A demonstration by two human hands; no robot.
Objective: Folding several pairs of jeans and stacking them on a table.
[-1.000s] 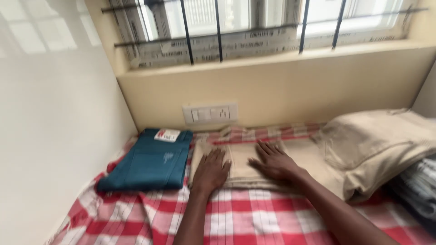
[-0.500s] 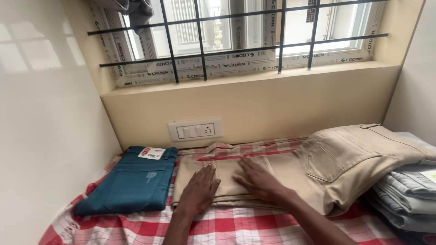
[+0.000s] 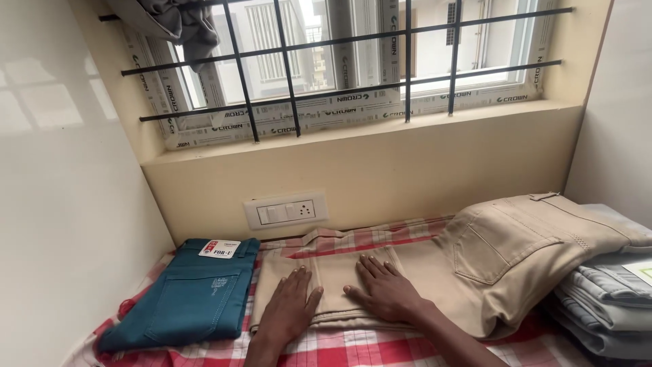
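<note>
Beige trousers [image 3: 407, 272] lying crosswise, both hands flat

I see the beige trousers [image 3: 339, 282] lying partly folded on the red-and-white checked cloth, the folded part flat in the middle and the seat end, with its stitched back pocket, draped up to the right over a stack of folded clothes. My left hand [image 3: 288, 309] lies flat, fingers spread, on the folded part's left side. My right hand [image 3: 384, 292] presses flat just beside it.
</note>
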